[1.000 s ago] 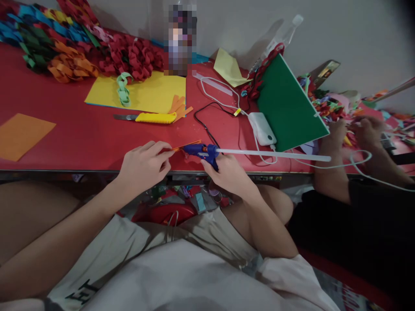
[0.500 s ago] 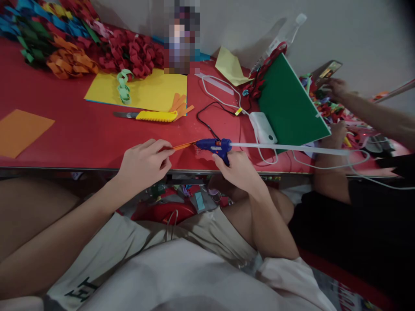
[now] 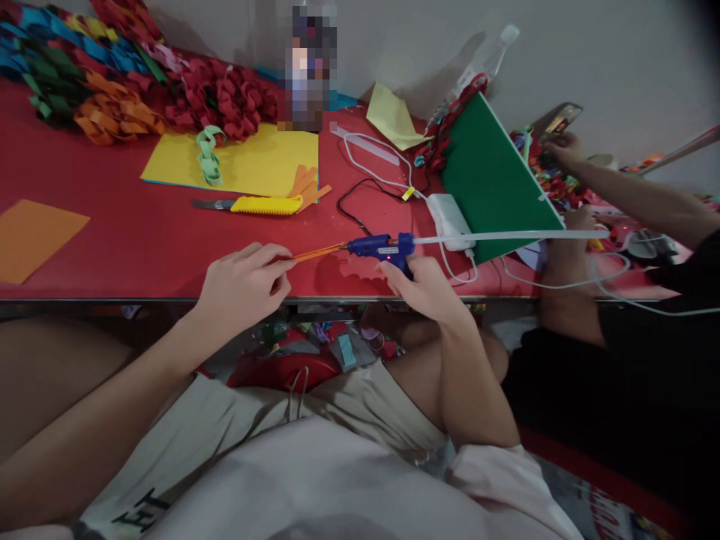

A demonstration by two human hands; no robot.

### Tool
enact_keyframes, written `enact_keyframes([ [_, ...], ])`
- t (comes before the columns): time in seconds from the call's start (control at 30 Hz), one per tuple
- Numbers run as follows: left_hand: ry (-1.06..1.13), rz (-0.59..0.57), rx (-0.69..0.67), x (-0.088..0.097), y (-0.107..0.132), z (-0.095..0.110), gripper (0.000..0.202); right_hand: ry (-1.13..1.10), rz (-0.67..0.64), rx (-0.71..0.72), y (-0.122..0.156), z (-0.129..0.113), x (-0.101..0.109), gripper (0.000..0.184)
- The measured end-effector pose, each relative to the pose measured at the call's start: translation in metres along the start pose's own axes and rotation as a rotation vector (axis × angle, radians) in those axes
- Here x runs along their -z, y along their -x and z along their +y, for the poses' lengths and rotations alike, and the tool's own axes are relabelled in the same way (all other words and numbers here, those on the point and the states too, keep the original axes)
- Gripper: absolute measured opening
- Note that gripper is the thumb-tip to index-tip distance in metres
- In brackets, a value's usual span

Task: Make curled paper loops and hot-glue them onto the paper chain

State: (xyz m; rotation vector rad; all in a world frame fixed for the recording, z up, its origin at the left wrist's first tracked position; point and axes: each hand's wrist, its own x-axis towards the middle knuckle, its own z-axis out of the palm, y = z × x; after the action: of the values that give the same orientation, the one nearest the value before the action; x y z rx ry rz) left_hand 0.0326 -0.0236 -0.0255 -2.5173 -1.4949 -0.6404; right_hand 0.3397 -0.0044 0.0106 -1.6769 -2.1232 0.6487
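Between the fingertips of my left hand (image 3: 247,281) is pinched a narrow orange paper strip (image 3: 319,252), which points to the right just above the red table. My right hand (image 3: 424,285) is wrapped round the grip of a blue hot glue gun (image 3: 374,246). The gun's nozzle meets the far end of the strip; whether it touches or hovers just over it I cannot tell. A long whitish glue stick (image 3: 506,235) juts out of the gun's back. Behind my hands lies a yellow utility knife (image 3: 264,205) with its blade out, beside several loose orange strips (image 3: 307,184).
Yellow sheets (image 3: 259,161) carry a short green paper chain (image 3: 210,156). Heaped paper chains (image 3: 219,101) fill the back left. A green board (image 3: 495,180) leans beside a white power strip (image 3: 450,221) with cables. At right, a co-worker's hand (image 3: 562,150) is near a phone.
My right hand and the glue gun have shifted slightly right, and the glue stick has tilted up at its far end. More of the orange strip shows between my hands.
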Motion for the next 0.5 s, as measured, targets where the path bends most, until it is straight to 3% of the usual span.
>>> enact_keyframes([
  [0.17,-0.031,0.003,-0.027,0.001,0.000,-0.008,0.029,-0.140,0.080,-0.013,-0.004,0.016,0.006,0.053],
  [0.3,-0.071,-0.018,-0.112,0.002,0.000,-0.014,0.031,-0.007,0.215,0.012,-0.015,0.026,-0.010,0.046],
  [0.5,-0.095,-0.036,-0.194,0.006,-0.001,-0.017,0.033,0.075,0.212,0.077,-0.027,0.036,-0.027,0.047],
])
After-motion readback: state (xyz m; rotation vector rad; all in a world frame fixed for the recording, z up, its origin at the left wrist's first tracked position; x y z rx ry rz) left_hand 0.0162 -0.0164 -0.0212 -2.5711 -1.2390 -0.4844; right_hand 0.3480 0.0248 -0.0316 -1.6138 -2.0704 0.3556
